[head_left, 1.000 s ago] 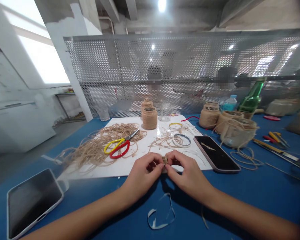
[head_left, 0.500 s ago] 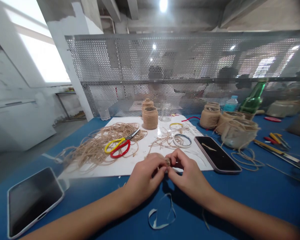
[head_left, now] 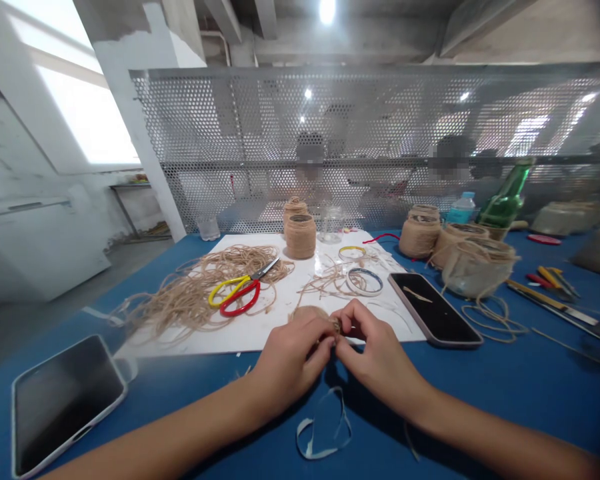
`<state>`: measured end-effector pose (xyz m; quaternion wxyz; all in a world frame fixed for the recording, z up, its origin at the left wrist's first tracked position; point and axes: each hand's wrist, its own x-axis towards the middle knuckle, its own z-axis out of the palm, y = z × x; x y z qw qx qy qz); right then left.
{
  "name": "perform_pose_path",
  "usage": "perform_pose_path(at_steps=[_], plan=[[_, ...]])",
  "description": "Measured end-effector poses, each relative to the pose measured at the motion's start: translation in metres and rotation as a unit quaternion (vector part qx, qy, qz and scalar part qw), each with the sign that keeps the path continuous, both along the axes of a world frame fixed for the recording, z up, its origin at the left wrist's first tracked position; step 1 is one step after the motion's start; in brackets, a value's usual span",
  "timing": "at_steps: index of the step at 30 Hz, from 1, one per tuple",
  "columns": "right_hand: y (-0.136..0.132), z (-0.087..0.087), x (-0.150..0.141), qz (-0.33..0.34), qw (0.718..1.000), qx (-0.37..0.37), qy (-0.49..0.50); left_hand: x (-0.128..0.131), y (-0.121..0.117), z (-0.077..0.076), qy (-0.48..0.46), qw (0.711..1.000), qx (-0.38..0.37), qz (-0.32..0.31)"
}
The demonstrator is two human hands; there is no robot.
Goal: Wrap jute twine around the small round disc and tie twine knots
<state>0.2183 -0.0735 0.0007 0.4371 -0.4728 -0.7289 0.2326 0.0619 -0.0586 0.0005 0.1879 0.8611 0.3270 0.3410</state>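
My left hand (head_left: 296, 357) and my right hand (head_left: 380, 353) meet at the near edge of a white board. Fingers of both hands are pinched on a small twine piece (head_left: 337, 325), tan-brown and mostly covered by the fingertips. A rounded tan surface (head_left: 307, 311) shows just behind my left fingers; whether it joins the pinched piece is hidden. Beyond the hands lie loose twine strands (head_left: 325, 283) and a roll of clear tape (head_left: 365, 282). On the blue table below them is a curled pale strip (head_left: 324, 453).
Scissors (head_left: 237, 295) with yellow and red handles rest on a heap of twine (head_left: 190, 300). Phones lie at left (head_left: 67, 407) and right (head_left: 435, 310). Twine-wrapped jars (head_left: 301, 237), a green bottle (head_left: 507, 197) and a cutter knife (head_left: 550, 300) stand or lie farther off.
My left hand has lowered and turned slightly, so more of the rounded tan surface shows behind it. Both hands keep their pinch, and the right has barely moved.
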Motion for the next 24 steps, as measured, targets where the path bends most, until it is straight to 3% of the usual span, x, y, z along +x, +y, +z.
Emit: perform_pose_path(at_steps=[24], plan=[[0.0011,0.0,0.0007,0.023,1.0,-0.008,0.018,0.0003,0.002,-0.004,-0.013,1.0,-0.008,0.004]])
